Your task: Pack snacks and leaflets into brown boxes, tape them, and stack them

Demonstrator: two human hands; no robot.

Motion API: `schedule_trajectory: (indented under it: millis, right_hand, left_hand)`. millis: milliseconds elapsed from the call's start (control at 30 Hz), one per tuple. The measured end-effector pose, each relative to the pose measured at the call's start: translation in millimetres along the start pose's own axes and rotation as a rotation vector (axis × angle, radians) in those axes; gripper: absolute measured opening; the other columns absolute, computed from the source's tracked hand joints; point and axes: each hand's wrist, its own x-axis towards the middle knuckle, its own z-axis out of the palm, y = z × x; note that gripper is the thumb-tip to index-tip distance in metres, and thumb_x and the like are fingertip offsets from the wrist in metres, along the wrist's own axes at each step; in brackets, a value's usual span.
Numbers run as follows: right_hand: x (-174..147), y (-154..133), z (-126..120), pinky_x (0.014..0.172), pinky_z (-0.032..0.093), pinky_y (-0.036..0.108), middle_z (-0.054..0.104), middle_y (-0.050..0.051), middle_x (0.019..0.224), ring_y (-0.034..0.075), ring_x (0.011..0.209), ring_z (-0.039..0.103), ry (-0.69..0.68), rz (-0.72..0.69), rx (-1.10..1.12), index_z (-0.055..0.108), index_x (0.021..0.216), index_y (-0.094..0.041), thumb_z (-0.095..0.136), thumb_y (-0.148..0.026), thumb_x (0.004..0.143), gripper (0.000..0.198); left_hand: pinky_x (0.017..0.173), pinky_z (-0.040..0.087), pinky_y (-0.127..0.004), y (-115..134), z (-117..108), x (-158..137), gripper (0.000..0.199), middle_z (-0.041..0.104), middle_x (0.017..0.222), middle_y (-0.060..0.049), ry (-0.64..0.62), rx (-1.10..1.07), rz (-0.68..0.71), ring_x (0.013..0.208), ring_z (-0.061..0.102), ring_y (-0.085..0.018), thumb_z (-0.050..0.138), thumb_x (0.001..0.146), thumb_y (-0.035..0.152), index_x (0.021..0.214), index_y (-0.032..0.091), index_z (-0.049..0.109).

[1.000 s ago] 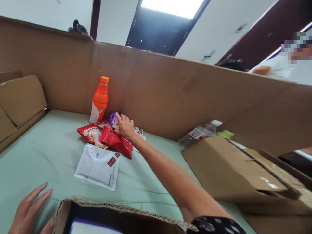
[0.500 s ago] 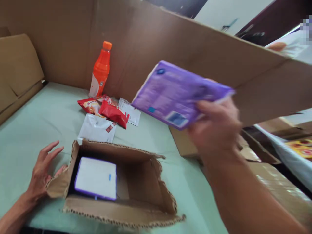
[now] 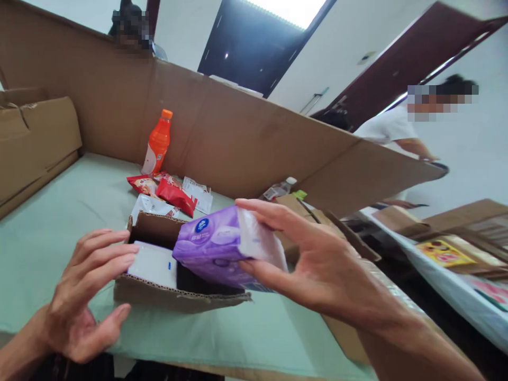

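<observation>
Right hand [image 3: 325, 264]: grasping a purple pack [image 3: 210, 243] by its near right end, digits set along two opposite edges of the white end face. This end grip appears chosen to leave the far end free and keep the hand outside the small cardboard box [image 3: 146, 295] beneath. The pack lies tilted over the box's right part, between the two hands; whether it bears on the rim cannot be determined.

Left hand [image 3: 89, 291]: released, holding nothing, fingers spread at the left end of the box, thumb hanging apart from the near wall. Contact with the edge cannot be confirmed; the position would suit steadying the box.

Between the hands: the box stands on the bench [image 3: 178, 333] with its uncovered side up, which gives access from above. A white pack [image 3: 153, 264] occupies its left end, beside the left fingertips, leaving room toward the right hand.

Beyond the box, away from both hands: a white sachet [image 3: 148, 205] just behind the far wall, then a red packet [image 3: 177, 196] and a second white sachet [image 3: 200, 196], loosely grouped. An orange bottle [image 3: 159, 143] stands upright behind them, near the cardboard partition [image 3: 222, 137], which presumably screens the work area.

Beyond the right hand: a clear bottle [image 3: 281, 189], tilted.
</observation>
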Motion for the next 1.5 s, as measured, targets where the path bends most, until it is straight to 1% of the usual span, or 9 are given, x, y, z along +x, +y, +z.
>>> schedule_trajectory:
  millis: [167,367,500,667,767,833,967,1200,1500]
  right_hand:
    - [12,-25,0,0.085,0.063,0.041,0.08,0.009,0.118,0.029,0.097,0.077,-0.188,-0.128,-0.223,0.068,0.134,-0.025,0.07,-0.028,0.082,0.053]
    - [33,-34,30,0.086,0.06,0.04,0.08,0.012,0.118,0.031,0.103,0.076,-0.511,-0.045,-0.254,0.07,0.129,-0.02,0.07,-0.022,0.08,0.049]
    - [26,-15,52,0.097,0.06,0.045,0.076,0.016,0.13,0.033,0.116,0.073,-0.627,-0.038,-0.13,0.068,0.137,-0.017,0.076,-0.032,0.087,0.053]
    - [-5,0,39,0.106,0.058,0.045,0.075,0.011,0.135,0.027,0.124,0.071,-0.314,-0.036,-0.008,0.071,0.132,-0.021,0.06,-0.031,0.103,0.032]
    - [-13,3,28,0.098,0.062,0.041,0.078,0.009,0.126,0.024,0.114,0.074,-0.088,0.0,0.005,0.075,0.12,-0.023,0.058,-0.029,0.105,0.024]
    - [-12,7,30,0.1,0.062,0.046,0.076,0.01,0.129,0.026,0.119,0.071,-0.027,-0.016,-0.02,0.079,0.112,-0.025,0.06,-0.028,0.103,0.021]
    - [2,21,49,0.107,0.056,0.056,0.07,0.012,0.141,0.032,0.129,0.065,-0.081,-0.046,-0.043,0.081,0.111,-0.026,0.063,-0.023,0.097,0.022]
    - [14,42,68,0.09,0.062,0.038,0.083,0.007,0.109,0.023,0.097,0.077,-0.114,0.123,0.209,0.08,0.111,-0.023,0.059,-0.025,0.096,0.026]
    - [14,47,68,0.088,0.059,0.036,0.084,0.004,0.106,0.023,0.095,0.078,-0.075,0.162,0.178,0.082,0.102,-0.026,0.062,-0.026,0.094,0.022]
  left_hand:
    - [0.117,0.047,-0.046,-2,1,16,0.039,0.078,0.091,-0.002,-0.098,-0.054,0.197,0.106,0.073,-0.022,0.059,0.083,0.002,0.117,0.021,0.066]
    - [0.109,0.051,-0.041,0,6,19,0.03,0.075,0.085,-0.001,-0.069,-0.071,0.191,0.088,0.072,-0.017,0.056,0.086,0.0,0.107,0.019,0.066]
    - [0.111,0.049,-0.041,0,7,15,0.03,0.074,0.086,0.0,-0.066,-0.095,0.17,0.096,0.071,-0.018,0.055,0.087,-0.001,0.108,0.019,0.065]
    - [0.118,0.046,-0.051,-3,4,-2,0.045,0.072,0.119,-0.008,0.013,-0.073,0.129,0.129,0.062,-0.028,0.061,0.085,-0.002,0.125,0.018,0.065]
    - [0.116,0.048,-0.051,-4,4,-15,0.064,0.056,0.15,-0.01,0.163,-0.081,-0.007,0.138,0.056,-0.031,0.069,0.084,0.0,0.142,0.025,0.061]
    - [0.116,0.048,-0.049,-3,8,-21,0.069,0.054,0.155,-0.008,0.225,-0.113,-0.132,0.137,0.057,-0.031,0.071,0.087,0.005,0.149,0.031,0.057]
    - [0.117,0.049,-0.041,1,19,-31,0.063,0.06,0.147,-0.007,0.162,-0.137,-0.233,0.135,0.059,-0.026,0.067,0.094,0.012,0.152,0.031,0.053]
    - [0.117,0.049,-0.032,5,20,-23,0.066,0.07,0.135,-0.007,0.063,-0.133,-0.172,0.127,0.065,-0.019,0.06,0.099,0.014,0.161,0.024,0.039]
    - [0.111,0.054,-0.036,3,24,-10,0.042,0.076,0.118,-0.005,-0.007,-0.022,-0.1,0.12,0.068,-0.021,0.058,0.1,0.019,0.141,0.023,0.056]
